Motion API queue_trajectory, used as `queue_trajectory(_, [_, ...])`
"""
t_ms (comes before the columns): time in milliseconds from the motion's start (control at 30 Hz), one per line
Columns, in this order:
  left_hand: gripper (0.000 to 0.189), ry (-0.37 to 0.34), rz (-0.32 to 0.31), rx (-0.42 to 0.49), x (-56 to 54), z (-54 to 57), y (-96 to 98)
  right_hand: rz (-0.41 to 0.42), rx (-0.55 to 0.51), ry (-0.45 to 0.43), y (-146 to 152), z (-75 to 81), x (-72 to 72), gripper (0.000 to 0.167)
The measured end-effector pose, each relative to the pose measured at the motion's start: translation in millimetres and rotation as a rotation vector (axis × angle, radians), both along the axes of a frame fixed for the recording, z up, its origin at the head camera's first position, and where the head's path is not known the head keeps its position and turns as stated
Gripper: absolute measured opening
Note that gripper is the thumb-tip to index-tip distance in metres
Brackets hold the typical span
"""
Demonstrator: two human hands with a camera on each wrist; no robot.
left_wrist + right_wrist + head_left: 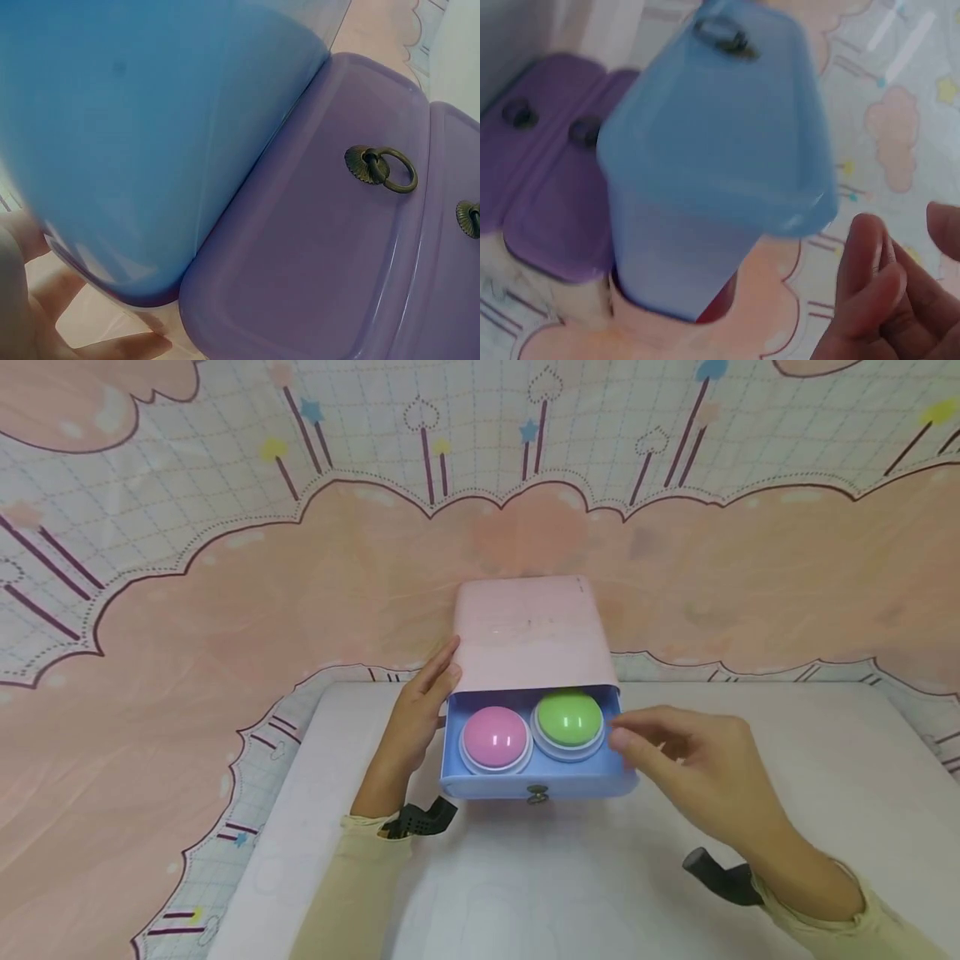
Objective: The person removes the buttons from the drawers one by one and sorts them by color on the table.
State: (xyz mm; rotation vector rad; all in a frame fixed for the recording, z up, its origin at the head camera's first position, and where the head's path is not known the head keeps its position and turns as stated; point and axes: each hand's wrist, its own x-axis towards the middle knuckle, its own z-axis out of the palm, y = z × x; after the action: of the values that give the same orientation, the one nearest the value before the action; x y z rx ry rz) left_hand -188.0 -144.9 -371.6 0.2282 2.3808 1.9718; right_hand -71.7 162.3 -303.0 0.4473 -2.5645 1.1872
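A small pink drawer cabinet [532, 635] stands on the white table, its blue top drawer [487, 787] pulled out. Inside the drawer, a pink domed push button [495, 735] lies at left and a green one [570, 718] at right, both on white bases. My left hand [405, 727] rests against the cabinet's left side, fingers extended. Just off the drawer's right edge is my right hand [705, 768], fingers loosely bent and holding nothing; the right wrist view shows a gap between the fingertips [870, 232] and the drawer.
Two purple drawers [300, 225] with brass ring pulls sit pushed in below the blue one. A ring pull [537, 793] hangs on the blue drawer's front. The white table [547, 885] extends around the cabinet, with a patterned cloth [375, 585] behind and at the sides.
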Motion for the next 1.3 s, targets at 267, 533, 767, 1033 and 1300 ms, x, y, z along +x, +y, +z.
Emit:
queue_trajectory(267, [0.051,-0.006,0.0,0.003,1.0,1.4,-0.1,0.001,0.265,0.166,-2.4,-4.1,-37.2,0.041])
queue_trajectory(533, [0.05,-0.006,0.002,0.0,1.3,3.3,1.8,0.036,0.501,0.154,-7.3,-8.1,-48.9,0.059])
queue_trajectory(767, [0.051,-0.01,0.003,0.004,1.9,3.8,1.1,0.052,0.601,0.148,-14.9,-6.2,-53.2,0.061])
queue_trajectory(1033, [0.051,-0.015,0.006,-0.007,0.9,3.1,0.2,0.111,0.623,0.014,-25.3,-5.2,-60.6,0.061])
queue_trajectory(1300, [0.051,0.002,0.003,-0.005,1.1,2.5,0.4,0.132,0.628,-0.041,-28.1,-4.7,-64.6,0.06])
